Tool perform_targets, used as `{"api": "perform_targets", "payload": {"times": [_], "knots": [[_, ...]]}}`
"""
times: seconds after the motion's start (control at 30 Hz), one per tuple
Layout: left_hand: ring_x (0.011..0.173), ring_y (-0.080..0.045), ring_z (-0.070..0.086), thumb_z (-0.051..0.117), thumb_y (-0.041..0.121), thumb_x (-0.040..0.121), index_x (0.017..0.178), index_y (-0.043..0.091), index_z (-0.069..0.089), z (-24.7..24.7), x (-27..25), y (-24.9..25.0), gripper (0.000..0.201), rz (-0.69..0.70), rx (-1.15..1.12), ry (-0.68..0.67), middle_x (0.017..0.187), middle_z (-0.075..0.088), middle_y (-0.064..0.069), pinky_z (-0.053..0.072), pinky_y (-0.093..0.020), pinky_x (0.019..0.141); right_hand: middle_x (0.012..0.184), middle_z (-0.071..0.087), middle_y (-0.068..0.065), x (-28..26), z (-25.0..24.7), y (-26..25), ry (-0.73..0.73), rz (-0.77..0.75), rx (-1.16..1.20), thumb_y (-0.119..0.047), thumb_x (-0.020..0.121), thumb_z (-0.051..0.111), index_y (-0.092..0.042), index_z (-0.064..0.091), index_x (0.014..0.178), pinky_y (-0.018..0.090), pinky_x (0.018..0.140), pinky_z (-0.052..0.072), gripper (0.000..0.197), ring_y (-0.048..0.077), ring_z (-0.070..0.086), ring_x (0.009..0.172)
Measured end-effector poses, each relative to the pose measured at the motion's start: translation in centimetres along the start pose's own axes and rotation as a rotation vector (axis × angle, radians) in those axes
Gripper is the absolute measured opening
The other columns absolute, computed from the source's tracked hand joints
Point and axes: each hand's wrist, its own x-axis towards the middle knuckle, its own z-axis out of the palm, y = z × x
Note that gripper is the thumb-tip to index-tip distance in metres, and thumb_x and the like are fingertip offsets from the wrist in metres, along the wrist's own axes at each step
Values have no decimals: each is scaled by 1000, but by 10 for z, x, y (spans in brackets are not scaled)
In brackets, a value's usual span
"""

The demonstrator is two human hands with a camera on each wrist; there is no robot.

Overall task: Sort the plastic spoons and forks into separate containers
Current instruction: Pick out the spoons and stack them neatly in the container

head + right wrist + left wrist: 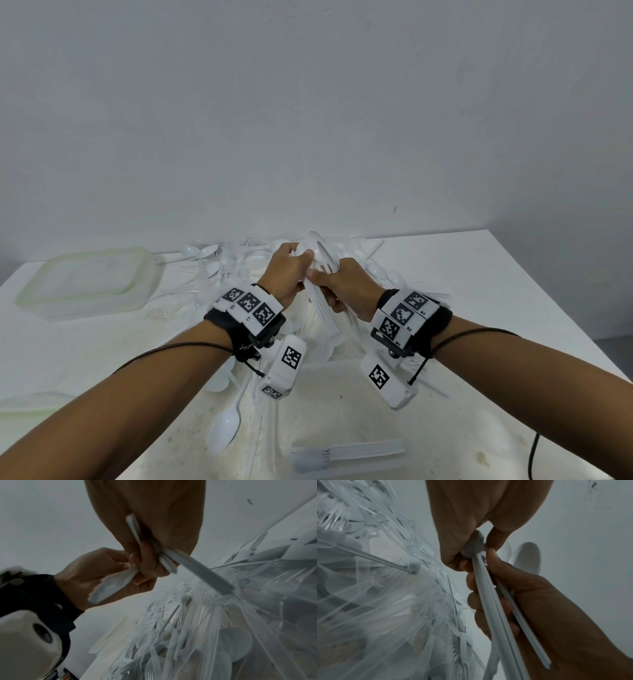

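Both hands meet above a heap of white and clear plastic cutlery. My left hand pinches the head end of a bundle of white forks. In the left wrist view its fingers curl round the fork tines. My right hand grips the bundle's handles in a fist, and a white spoon sticks up out of that fist. From the right wrist view, the handles jut out below my right hand, with the left hand beside it.
A clear lidded container sits at the back left, and the rim of another shows at the left edge. A stack of white forks and a loose spoon lie near the front. The table's right edge is close.
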Motion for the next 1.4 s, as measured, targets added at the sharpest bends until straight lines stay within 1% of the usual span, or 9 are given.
{"api": "perform_targets", "payload": {"times": [0.13,0.23,0.4,0.57,0.83,1.0,1.17,1.33,1.4], "knots": [[82,-24,58,40,1,95,116,0,53,-6,3,4,24,-37,-50,-1,99,59,-15,50,-37,72,58,50,4,0,1,1,13,38,83,-19,92,62,-6,56,77,21,41,32,21,12,43,41],[74,-22,56,39,1,92,95,6,56,-6,1,5,18,-51,-79,-33,83,58,-10,46,-34,68,50,46,-2,-1,1,2,-3,10,50,-17,92,62,-8,54,73,21,41,30,23,11,40,39],[74,-23,60,48,13,99,107,3,53,-3,1,3,14,-10,-71,-42,86,61,-11,49,-35,65,55,48,1,-2,0,-3,-73,16,52,-20,95,59,-2,59,83,22,42,29,22,12,39,39],[53,-22,56,53,0,93,99,5,56,-3,-1,4,9,42,-53,-25,75,59,-12,41,-23,41,69,55,11,-6,-5,-5,-279,84,84,-31,101,47,11,61,106,20,37,30,45,14,40,41],[82,-27,53,38,-13,84,97,4,62,-6,2,8,33,23,-95,-25,90,54,-14,50,-33,69,90,66,17,-4,-5,-1,-353,156,67,-56,95,44,10,57,112,24,47,44,69,19,56,58],[71,-21,56,38,3,92,96,5,61,0,-4,12,24,-65,-278,-183,82,55,-11,48,-31,67,60,62,1,-7,-7,-8,-472,176,161,-54,99,34,5,57,107,15,35,28,65,10,40,42],[70,-19,62,45,29,98,101,7,60,0,-8,14,27,-29,-284,-299,79,63,-8,55,-30,67,63,64,-3,-7,-12,-12,-523,189,192,-53,98,34,1,55,103,12,32,26,59,5,37,41],[73,-20,64,57,7,92,88,5,60,2,-7,11,5,46,-119,-335,82,67,-11,55,-27,68,90,58,15,-4,-12,-8,-578,218,156,-54,87,49,0,58,100,14,35,31,55,8,43,44],[71,-23,64,55,2,93,82,4,58,1,-5,10,11,48,-77,-235,80,67,-13,57,-29,65,84,58,12,-3,-12,-6,-521,227,132,-51,86,58,-6,62,93,18,45,40,46,12,51,52]]}}
